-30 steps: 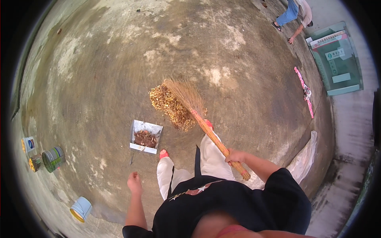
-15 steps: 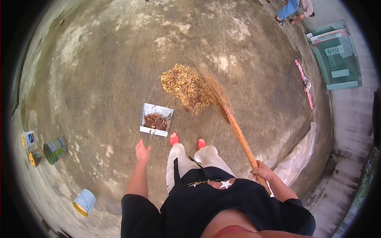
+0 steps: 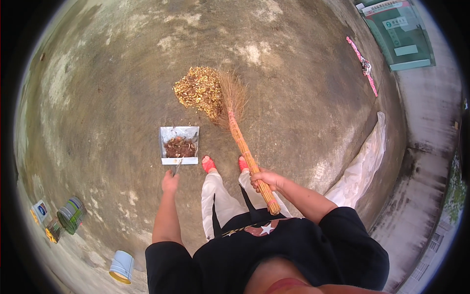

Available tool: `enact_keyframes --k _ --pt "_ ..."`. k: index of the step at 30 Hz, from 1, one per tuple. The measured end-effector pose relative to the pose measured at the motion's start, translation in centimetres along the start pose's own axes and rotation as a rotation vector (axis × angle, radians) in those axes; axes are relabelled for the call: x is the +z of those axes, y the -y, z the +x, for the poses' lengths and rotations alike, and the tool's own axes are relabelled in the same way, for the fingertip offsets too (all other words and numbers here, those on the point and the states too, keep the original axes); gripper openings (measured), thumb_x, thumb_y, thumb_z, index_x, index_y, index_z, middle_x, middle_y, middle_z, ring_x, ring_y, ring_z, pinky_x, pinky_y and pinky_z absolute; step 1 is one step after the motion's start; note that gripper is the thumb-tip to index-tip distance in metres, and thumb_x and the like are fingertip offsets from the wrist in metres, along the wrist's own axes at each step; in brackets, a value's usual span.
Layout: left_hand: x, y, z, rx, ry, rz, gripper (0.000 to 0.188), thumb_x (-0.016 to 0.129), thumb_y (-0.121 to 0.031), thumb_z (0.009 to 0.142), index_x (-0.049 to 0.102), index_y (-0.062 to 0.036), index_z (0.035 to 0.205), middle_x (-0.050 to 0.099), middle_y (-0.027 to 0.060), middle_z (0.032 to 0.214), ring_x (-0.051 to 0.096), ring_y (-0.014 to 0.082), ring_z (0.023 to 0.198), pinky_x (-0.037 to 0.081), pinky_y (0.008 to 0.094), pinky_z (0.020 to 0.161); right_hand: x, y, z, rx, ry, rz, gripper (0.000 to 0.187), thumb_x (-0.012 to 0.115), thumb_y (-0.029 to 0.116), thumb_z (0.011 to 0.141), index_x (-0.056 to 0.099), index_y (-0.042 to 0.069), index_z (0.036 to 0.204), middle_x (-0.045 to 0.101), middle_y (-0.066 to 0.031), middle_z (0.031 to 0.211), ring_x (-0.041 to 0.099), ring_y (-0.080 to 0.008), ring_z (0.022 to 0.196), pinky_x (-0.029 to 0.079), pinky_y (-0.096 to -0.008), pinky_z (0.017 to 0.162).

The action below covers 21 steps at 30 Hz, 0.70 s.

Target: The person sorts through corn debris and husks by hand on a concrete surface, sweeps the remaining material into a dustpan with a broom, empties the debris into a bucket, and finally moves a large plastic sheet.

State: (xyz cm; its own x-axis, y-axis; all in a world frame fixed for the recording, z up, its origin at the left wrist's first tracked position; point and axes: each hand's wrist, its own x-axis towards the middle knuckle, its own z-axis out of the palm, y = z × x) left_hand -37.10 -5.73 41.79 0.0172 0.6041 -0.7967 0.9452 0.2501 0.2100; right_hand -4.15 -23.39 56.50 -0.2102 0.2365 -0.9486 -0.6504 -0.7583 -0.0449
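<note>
My left hand (image 3: 170, 182) is closed at the thin handle of a metal dustpan (image 3: 180, 160). Brown debris (image 3: 180, 147) lies inside the pan, which sits on the ground ahead of my left foot. With my right hand (image 3: 267, 180) I grip the bound stalk of a long straw broom (image 3: 243, 146) near its lower end. The broom's splayed bristles touch the right edge of a heap of yellow and brown grain-like bits (image 3: 198, 90), possibly corn kernels. A few loose bits are scattered between heap and dustpan.
Several containers stand at the left: a green can (image 3: 71, 214), a white tub (image 3: 40, 210) and a pale blue bucket (image 3: 122, 267) on its side. Along the right are a whitish plastic sheet (image 3: 361, 169), a pink strip of cloth (image 3: 362, 66) and a green box (image 3: 399, 36) by the wall.
My left hand has gone from open beside the dustpan handle to closed at it. My right hand and the broom have come inward to the left, the bristles staying by the heap.
</note>
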Motion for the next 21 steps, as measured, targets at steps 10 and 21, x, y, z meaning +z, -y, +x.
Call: enact_keyframes --k 10,21 --pt "-2.8 3.6 -1.9 -0.067 -0.032 0.171 0.033 0.053 -0.035 0.076 0.062 -0.0137 0.099 0.061 0.0142 0.100 0.058 0.0312 0.094 0.045 0.0406 0.082 0.7 -0.5 -17.6 -0.115 -0.101 0.064 0.037 0.059 0.004 0.070 0.041 0.007 0.102 0.048 -0.0048 0.065 0.050 -0.0123 0.047 0.042 -0.0266 0.040" --pt "-2.4 12.4 -10.3 -0.136 -0.043 0.157 0.029 0.052 -0.030 0.075 0.062 -0.0105 0.095 0.063 0.0134 0.091 0.059 0.0306 0.089 0.045 0.0412 0.077 0.6 -1.3 -19.8 -0.107 -0.158 -0.437 0.042 0.059 0.005 0.068 0.043 0.005 0.106 0.052 -0.0059 0.067 0.051 -0.0120 0.049 0.043 -0.0232 0.044"
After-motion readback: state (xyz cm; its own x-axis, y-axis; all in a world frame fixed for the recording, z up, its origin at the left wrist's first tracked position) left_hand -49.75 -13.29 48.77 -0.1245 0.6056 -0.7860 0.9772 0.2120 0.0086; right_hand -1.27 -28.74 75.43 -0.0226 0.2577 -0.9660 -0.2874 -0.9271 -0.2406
